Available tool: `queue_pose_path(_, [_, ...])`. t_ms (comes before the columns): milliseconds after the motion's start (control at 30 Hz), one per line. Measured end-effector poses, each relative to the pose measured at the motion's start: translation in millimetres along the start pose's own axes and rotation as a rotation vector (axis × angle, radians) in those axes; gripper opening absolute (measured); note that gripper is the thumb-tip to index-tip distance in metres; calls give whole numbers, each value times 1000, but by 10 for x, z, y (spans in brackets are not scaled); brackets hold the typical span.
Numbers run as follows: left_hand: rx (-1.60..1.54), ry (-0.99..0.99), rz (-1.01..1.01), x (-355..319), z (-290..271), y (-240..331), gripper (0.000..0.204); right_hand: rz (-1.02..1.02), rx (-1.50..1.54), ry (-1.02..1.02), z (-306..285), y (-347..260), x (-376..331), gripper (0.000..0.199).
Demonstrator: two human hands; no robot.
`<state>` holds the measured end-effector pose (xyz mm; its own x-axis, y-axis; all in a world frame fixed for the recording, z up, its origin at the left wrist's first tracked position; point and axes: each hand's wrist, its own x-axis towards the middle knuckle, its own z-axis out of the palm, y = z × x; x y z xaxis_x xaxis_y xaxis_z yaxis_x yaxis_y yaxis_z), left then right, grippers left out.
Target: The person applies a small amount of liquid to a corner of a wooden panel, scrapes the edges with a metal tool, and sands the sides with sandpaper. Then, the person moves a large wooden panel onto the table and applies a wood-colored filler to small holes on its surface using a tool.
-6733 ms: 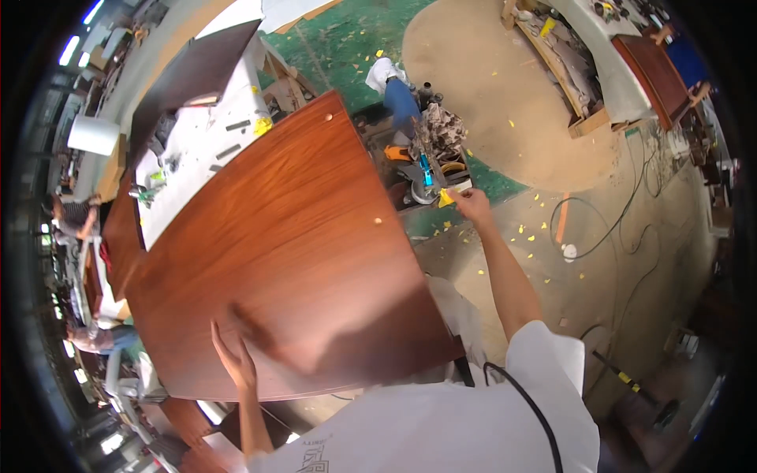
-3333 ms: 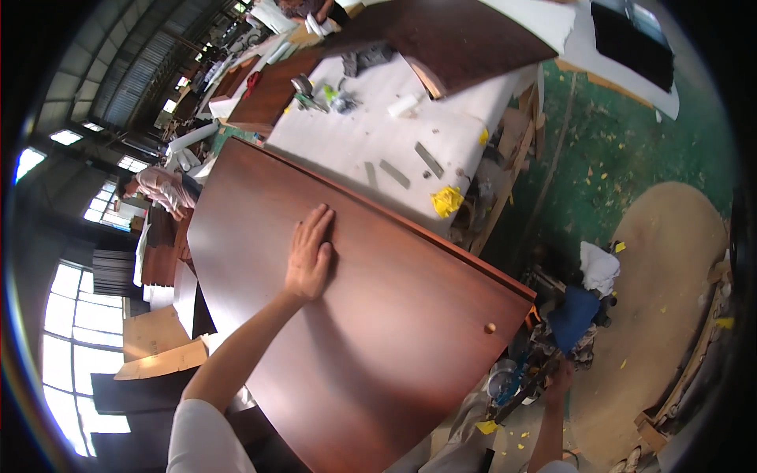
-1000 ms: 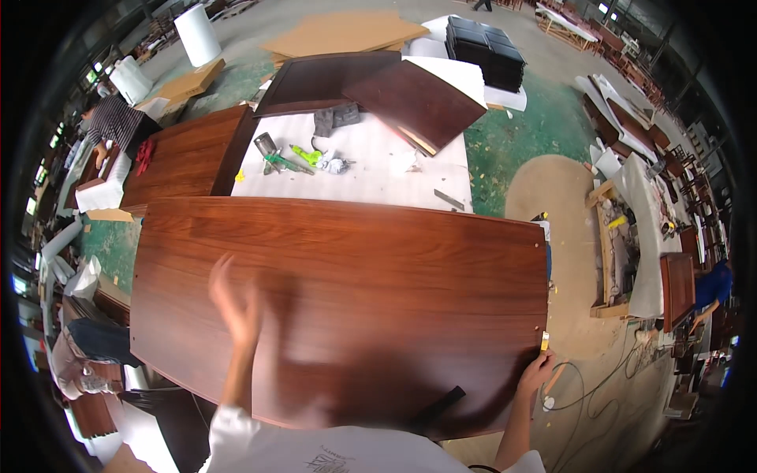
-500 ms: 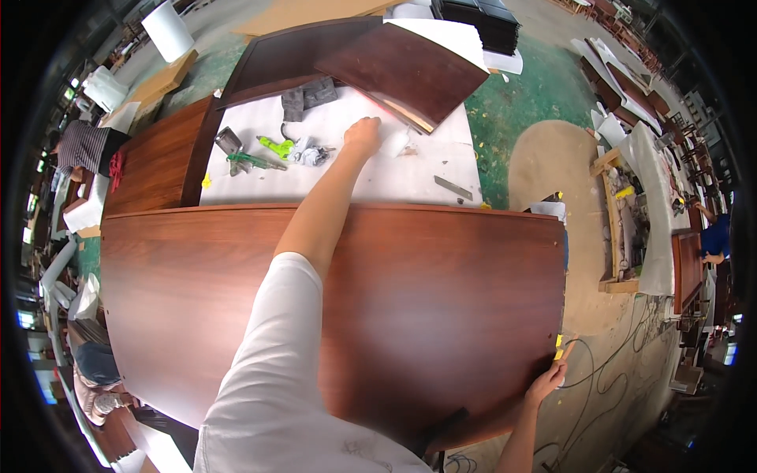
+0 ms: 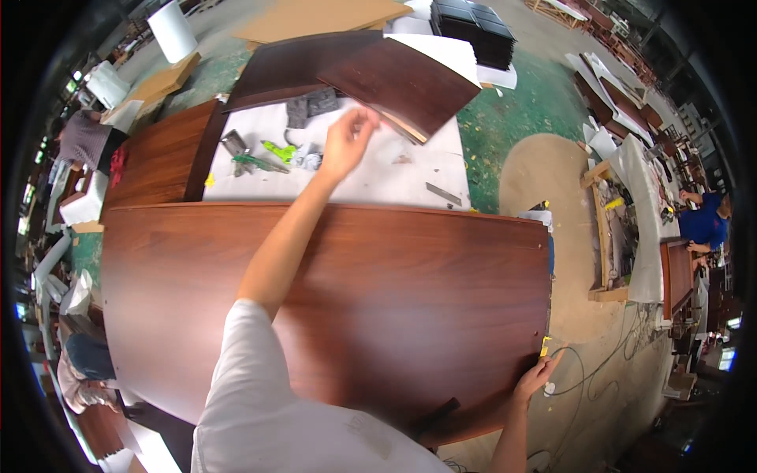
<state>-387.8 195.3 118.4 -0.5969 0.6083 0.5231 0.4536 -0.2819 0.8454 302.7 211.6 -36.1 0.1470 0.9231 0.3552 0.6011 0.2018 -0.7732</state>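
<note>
A large reddish-brown wooden panel lies across in front of me. Over the white-covered surface beyond it, my left hand is raised with its fingers curled together. Motion blurs them, and whatever they may pinch is too small to make out. My right hand is closed at the panel's right edge, with one digit pointing outward beside a small yellow piece. Left of my left hand lie a bright green tool, a dark-green-handled tool, a crumpled grey wad and a dark grey cloth.
A dark brown board lies tilted behind my left hand. A flat metal strip rests at the white surface's right. Cables trail over the floor at right. One person bends at far left; another, in blue, works at far right.
My left hand has shifted left and toward me, lifting and turning its curled fingers. The right hand stays at the panel's edge. The whole view has shifted slightly.
</note>
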Motion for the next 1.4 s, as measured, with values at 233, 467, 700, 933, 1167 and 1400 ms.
queue_pose_path(233, [-183,-30,-370,-2235,-607,2120,7,130,-85,-78,-169,622,134,33])
queue_pose_path(467, [-182,197,-738,-4504,-507,2716,9,-64,182,-187,-339,-318,343,22])
queue_pose_path(700, [203,301,-848,-5835,379,3278,18,-220,343,-704,-980,-1083,778,10])
queue_pose_path(933, [676,-126,-484,-5466,998,3753,28,-948,194,-1078,-1675,-2011,1165,22])
queue_pose_path(1167, [478,-118,-483,-5428,1300,4004,33,-1664,121,-1000,-2464,-2839,1317,37])
queue_pose_path(1400, [346,-14,-515,-5425,1202,4063,36,-1583,-188,-900,-3574,-3561,1191,28])
